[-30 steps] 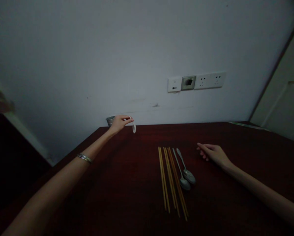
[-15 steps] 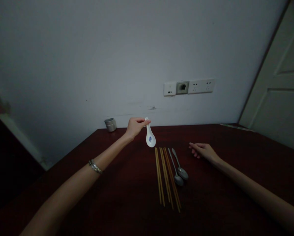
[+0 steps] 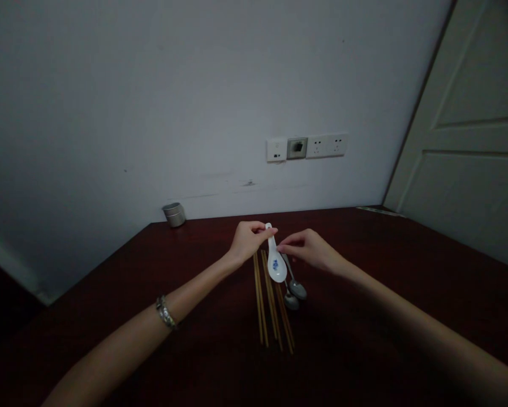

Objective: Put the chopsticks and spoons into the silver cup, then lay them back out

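A white ceramic soup spoon [image 3: 276,265] with a blue pattern in its bowl hangs bowl-down over the chopsticks and metal spoons. The end of its handle is pinched by my left hand [image 3: 249,240], which has a bracelet [image 3: 166,312] on its wrist. My right hand [image 3: 311,249] meets the same spoon at the neck, thumb and fingers drawn together there. Below lie several wooden chopsticks [image 3: 260,305], side by side and pointing toward me. Right of them rest two metal spoons, one [image 3: 297,289] slightly farther right than the other [image 3: 291,301]; their handles are partly covered.
A small metal cup [image 3: 174,215] stands at the table's back left corner, by the wall. Sockets and switch plates [image 3: 307,148] are set in the wall behind the dark red table [image 3: 186,271]. A pale door [image 3: 470,158] is on the right.
My left hand has brought the soup spoon right and nearer to me, over the utensils. My right hand has moved left from the table to the spoon's neck. The view has shifted slightly right.
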The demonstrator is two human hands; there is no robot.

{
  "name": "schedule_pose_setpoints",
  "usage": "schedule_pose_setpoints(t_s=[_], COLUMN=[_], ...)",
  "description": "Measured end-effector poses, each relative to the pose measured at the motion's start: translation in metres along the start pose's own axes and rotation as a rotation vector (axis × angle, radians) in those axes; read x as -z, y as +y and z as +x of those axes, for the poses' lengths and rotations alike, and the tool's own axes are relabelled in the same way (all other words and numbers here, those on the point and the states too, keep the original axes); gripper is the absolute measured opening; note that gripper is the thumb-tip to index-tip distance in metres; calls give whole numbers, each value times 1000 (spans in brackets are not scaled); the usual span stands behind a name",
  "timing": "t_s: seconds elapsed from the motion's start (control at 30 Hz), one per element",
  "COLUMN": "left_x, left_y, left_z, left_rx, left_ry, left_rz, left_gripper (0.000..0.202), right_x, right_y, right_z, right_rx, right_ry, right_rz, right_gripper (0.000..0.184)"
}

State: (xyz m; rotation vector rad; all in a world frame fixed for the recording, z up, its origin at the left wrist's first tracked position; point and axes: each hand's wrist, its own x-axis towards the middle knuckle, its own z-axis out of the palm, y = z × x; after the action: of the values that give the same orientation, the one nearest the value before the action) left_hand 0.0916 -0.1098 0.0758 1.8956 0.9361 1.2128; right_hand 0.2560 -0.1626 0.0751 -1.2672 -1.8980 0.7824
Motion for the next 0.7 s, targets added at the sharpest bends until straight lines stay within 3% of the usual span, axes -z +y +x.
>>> schedule_pose_setpoints(t_s=[0.3,0.47,0.57,0.7], left_x=[-12,-16,-8,13], left_y=[-8,-17,-31,-66], left_z=[-2,-2,1,9], left_rx=[43,28,60,164], left_ry=[36,2,33,152], left_rz=[-99,-143,-139,-132], left_gripper=[31,32,33,37], right_x=[-11,-6,6,18], right_y=[6,18,38,72], right_z=[0,4,7,11], right_rx=[67,-62,-141,-236], right_ry=[85,35,-1,-42], right_rz=[-14,-3,20,30], right_gripper=[25,31,33,32])
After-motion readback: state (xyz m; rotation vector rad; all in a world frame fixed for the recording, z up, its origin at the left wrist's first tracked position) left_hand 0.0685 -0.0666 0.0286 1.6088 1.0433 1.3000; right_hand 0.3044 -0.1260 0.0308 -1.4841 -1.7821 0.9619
